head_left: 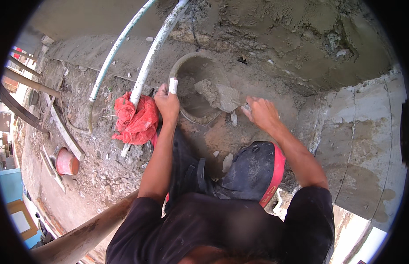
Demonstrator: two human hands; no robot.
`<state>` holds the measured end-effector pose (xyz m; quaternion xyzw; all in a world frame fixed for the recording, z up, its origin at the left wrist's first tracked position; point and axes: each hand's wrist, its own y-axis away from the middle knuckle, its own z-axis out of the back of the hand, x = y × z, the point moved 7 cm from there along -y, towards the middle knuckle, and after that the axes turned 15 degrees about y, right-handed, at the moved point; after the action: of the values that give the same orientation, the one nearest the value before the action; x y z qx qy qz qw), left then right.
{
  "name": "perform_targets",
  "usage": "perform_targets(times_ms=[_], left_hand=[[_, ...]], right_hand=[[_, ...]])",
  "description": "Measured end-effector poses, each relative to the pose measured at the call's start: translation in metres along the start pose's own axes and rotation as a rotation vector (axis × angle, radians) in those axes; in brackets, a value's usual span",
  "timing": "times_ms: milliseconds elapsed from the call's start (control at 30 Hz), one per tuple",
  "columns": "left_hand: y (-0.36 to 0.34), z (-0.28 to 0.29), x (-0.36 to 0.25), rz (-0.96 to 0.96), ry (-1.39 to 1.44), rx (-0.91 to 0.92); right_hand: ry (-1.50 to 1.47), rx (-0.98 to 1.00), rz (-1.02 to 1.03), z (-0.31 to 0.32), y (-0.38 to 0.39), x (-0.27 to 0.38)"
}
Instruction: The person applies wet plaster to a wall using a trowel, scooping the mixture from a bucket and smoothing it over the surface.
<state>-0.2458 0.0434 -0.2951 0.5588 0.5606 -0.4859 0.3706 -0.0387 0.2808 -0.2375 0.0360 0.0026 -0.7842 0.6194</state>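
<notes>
A round, mortar-smeared basin (186, 113) is in front of my knees, with wet grey mortar (199, 72) inside. My left hand (168, 104) is closed at its left rim. A short white piece (173, 85) shows at the fingers there; whether it is a wrapping or a separate thing I cannot tell. My right hand (260, 112) grips the handle of a trowel (228, 97) at the basin's right side. The blade is coated in mortar and points left over the basin, a lump of mortar (207, 89) at its tip.
Wet mortar covers the wall (297, 44) ahead. Left of the basin, a white pipe (158, 44) passes a red plastic bag (136, 118), beside a thinner curved pipe (118, 44). A reddish bucket (67, 161) and boards (65, 127) lie farther left. A thick pole (90, 224) slants at lower left.
</notes>
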Motion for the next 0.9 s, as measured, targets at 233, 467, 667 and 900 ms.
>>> perform_targets(times_ms=[233,467,667,900], left_hand=[[0.035,0.046,-0.011,0.093,0.065,-0.172],[0.060,0.050,0.016,0.041,0.209,-0.280],[0.079,0.092,0.017,0.042,0.173,-0.355],[0.074,0.080,0.016,0.085,0.174,-0.337]], right_hand=[[-0.216,0.343,0.370,0.112,0.020,0.022],[-0.614,0.660,-0.229,0.089,-0.088,-0.081],[-0.458,0.012,-0.113,0.174,-0.111,-0.054],[-0.469,-0.201,-0.245,0.068,-0.055,-0.097]])
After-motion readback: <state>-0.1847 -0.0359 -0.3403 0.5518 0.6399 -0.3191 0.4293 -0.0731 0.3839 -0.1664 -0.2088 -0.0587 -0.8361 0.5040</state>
